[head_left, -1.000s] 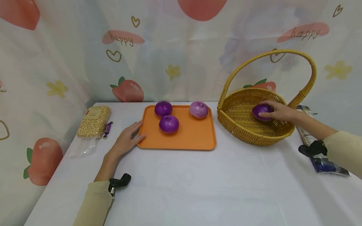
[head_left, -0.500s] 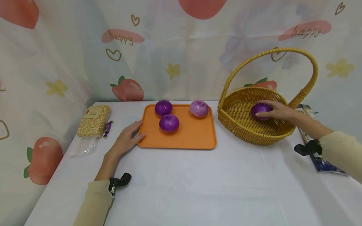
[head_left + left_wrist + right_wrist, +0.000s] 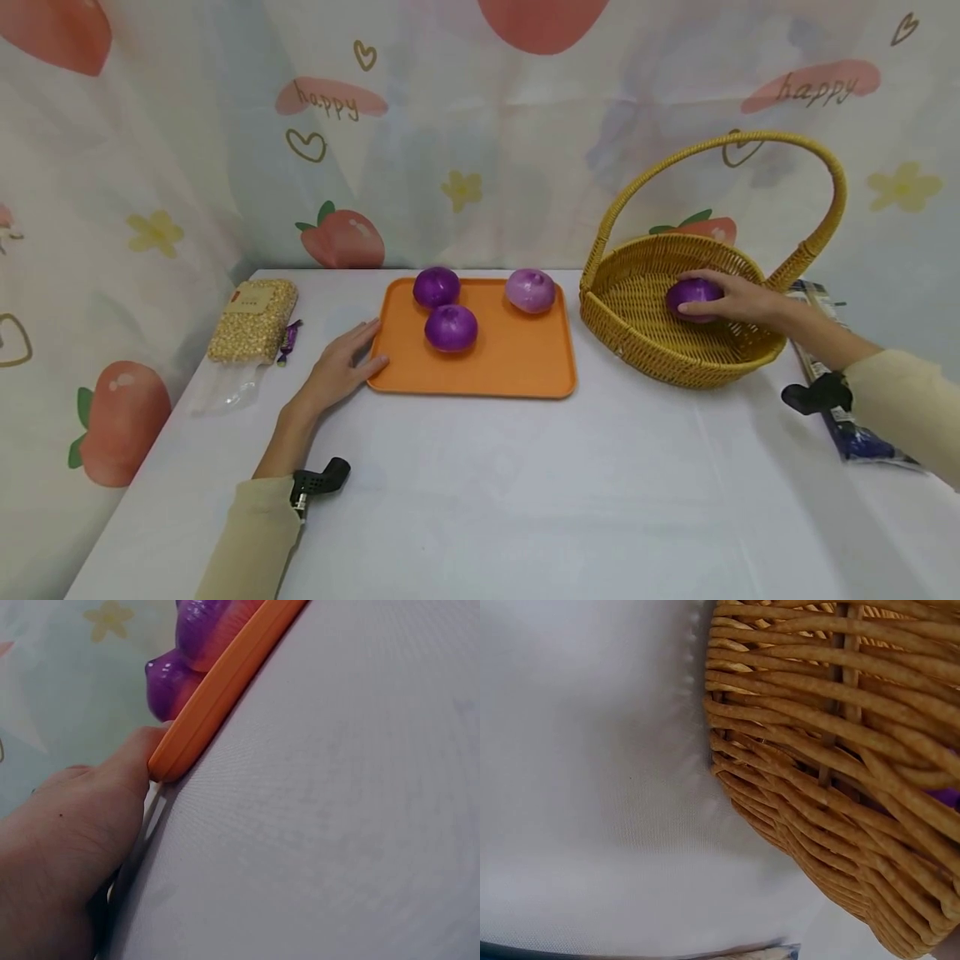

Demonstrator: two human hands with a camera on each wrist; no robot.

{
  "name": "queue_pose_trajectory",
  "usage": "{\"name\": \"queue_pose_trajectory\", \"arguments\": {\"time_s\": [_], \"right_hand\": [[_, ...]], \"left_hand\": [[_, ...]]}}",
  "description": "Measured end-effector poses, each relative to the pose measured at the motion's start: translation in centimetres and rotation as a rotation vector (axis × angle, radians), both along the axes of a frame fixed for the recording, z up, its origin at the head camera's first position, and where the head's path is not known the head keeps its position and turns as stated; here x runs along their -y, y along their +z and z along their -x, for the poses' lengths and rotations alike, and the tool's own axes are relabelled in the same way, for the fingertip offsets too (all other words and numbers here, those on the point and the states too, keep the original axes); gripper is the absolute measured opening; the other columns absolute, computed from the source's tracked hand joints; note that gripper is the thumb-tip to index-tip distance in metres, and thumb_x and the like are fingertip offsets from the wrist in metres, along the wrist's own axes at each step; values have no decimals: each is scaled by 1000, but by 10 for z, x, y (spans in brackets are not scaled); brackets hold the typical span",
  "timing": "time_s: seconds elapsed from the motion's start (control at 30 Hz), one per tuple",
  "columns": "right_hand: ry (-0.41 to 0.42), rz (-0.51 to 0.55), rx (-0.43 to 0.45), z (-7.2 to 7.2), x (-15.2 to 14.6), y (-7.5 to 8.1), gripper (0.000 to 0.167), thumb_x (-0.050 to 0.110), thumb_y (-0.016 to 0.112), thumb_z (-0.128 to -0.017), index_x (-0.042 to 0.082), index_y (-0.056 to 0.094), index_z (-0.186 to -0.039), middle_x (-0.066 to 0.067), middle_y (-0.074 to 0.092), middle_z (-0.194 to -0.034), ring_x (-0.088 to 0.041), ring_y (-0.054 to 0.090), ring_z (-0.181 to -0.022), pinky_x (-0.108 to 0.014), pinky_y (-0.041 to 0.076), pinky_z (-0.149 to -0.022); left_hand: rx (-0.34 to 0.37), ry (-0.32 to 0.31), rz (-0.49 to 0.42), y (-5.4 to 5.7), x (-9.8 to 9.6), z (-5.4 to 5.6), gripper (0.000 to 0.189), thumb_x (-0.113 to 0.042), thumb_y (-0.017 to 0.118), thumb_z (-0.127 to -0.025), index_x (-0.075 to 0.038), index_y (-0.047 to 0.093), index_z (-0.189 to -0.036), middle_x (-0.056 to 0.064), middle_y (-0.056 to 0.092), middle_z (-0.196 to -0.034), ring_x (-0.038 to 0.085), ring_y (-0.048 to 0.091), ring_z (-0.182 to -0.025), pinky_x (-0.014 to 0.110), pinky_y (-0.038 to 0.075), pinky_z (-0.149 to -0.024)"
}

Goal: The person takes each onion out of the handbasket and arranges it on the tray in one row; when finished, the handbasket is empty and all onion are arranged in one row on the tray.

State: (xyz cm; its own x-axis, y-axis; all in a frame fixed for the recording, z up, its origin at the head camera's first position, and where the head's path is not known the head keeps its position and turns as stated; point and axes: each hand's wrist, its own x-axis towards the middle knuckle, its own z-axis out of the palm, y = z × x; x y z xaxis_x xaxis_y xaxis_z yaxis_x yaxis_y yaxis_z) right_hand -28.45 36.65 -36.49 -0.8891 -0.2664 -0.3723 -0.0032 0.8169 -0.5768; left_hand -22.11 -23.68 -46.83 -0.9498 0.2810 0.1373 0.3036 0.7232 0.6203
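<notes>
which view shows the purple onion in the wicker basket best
The head view: the dark purple round onion sits inside the yellow woven wicker basket, with the right hand gripping it. The right wrist view shows only a purple sliver through the weave; the left wrist view shows none.

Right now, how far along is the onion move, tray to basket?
Done: nothing released so far. In hand: the right hand grips one purple onion inside the wicker basket. Left: three onions sit on the orange tray, whose edge the left hand touches.
</notes>
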Motion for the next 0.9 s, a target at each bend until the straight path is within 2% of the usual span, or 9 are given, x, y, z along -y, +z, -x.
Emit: {"name": "queue_pose_trajectory", "arguments": {"time_s": [0.37,0.5,0.7,0.9], "right_hand": [[8,-23,-27,-1,-1,-5,78,44,56,-96,10,17,-154,-35,17,-148,-56,29,-126,-73,36,-99],[14,-35,-33,0,4,-4,78,45,57,-95,10,18,-153,-35,19,-148,-55,30,-126,-73,36,-99],[14,-65,-81,3,5,-2,77,43,57,-96,5,20,-151,-36,20,-146,-55,32,-126,-73,36,-100],[11,-83,-83,2,5,-3,80,44,57,-95,3,19,-151,-38,21,-146,-56,32,-126,-72,36,-101]], "left_hand": [[5,0,4,0,0,-1,69,-37,64,-93,-14,35,-151,7,35,-157,33,27,-148,53,24,-121],[16,23,19,0,1,-4,70,-38,65,-92,-14,35,-151,8,35,-157,33,27,-148,54,23,-120],[7,16,16,3,0,-2,70,-38,64,-93,-14,34,-151,7,35,-158,32,27,-148,52,23,-121],[25,12,-1,4,-2,-2,69,-37,64,-93,-14,35,-151,7,35,-158,32,26,-148,53,23,-121]]}}
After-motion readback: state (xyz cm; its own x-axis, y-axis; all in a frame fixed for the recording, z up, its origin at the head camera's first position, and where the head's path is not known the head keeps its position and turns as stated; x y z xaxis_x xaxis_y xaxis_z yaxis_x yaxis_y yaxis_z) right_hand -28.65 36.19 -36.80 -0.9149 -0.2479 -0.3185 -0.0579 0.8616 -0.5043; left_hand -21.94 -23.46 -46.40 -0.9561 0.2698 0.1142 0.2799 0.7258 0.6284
